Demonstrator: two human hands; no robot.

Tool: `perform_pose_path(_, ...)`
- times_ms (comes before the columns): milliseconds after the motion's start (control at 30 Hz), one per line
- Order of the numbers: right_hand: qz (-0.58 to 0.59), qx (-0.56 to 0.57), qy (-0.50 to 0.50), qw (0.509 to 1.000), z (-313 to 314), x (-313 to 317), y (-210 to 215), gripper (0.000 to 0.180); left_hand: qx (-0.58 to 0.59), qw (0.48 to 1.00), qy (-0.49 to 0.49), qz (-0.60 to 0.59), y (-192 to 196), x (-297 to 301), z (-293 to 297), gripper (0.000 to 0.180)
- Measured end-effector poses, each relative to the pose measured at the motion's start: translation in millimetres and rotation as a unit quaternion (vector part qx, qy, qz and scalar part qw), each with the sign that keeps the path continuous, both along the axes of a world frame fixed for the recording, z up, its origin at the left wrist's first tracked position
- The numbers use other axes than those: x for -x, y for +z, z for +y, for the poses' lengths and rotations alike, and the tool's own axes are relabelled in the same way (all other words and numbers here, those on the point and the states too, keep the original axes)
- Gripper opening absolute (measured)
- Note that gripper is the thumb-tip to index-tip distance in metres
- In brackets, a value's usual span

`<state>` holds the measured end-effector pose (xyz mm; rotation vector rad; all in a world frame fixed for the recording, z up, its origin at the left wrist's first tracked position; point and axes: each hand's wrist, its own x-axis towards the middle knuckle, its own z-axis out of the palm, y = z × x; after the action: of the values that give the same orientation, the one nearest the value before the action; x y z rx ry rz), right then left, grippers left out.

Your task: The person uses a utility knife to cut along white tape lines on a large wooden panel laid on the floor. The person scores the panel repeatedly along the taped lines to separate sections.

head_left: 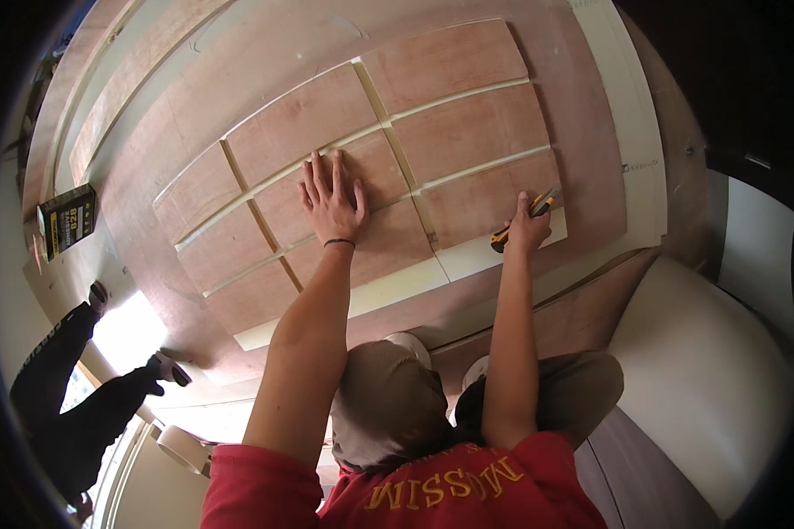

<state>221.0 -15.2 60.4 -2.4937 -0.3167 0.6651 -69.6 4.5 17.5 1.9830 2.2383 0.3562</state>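
Several reddish-brown plywood rectangles (468,132) lie in rows on a larger wooden board (582,106), with pale and brown strips in the gaps between them. My left hand (333,201) rests flat on a middle plywood rectangle, fingers spread and nothing held. Wrapped in my right hand (529,231) is a yellow and black utility knife (500,239). Its front end sticks out above my fist, over the lower right rectangle near a white strip (551,226). Whether the blade touches anything I cannot tell.
At the far left stands a black and yellow adhesive can (66,220). Another person's dark-clad legs (106,401) are at the left side. A large cream rounded surface (706,379) curves along the right. My bent knees (384,406) are close to the board's near edge.
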Motion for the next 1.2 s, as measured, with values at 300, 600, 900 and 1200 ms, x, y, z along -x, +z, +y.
perform_pose_path(300,-0.053,0.054,0.101,0.992,44,-93,-20,0.045,0.021,1.0,-0.005,-0.017,-3,-14,3,0.064)
perform_pose_path(600,-0.195,-0.035,0.432,0.88,78,23,40,0.056,0.028,1.0,-0.003,-0.011,1,-6,0,0.064)
perform_pose_path(900,-0.16,0.015,0.597,0.786,82,44,10,0.05,0.021,1.0,0.001,-0.005,3,-5,-1,0.066)
perform_pose_path(1200,-0.098,-0.02,0.577,0.81,132,84,38,0.037,0.003,0.997,0.072,-0.034,-16,33,54,0.063)
